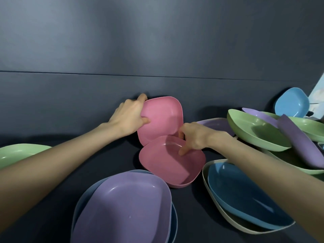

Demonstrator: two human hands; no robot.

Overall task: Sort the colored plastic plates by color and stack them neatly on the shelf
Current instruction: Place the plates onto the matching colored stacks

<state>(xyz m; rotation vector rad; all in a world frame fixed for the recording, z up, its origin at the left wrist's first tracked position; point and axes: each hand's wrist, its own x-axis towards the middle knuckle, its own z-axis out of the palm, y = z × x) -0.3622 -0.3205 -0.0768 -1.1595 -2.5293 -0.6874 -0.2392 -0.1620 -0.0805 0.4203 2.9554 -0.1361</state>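
2 grips full.
Left grip pinching tilted pink plate; right grip clasping lower pink plate beneath.

No readable text, labels or numbers anywhere in view.

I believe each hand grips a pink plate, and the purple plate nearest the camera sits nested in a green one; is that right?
Not quite: the head view shows the purple plate nested in a blue plate, not a green one. The rest holds: the left hand grips the far pink plate and the right hand grips the near pink plate.
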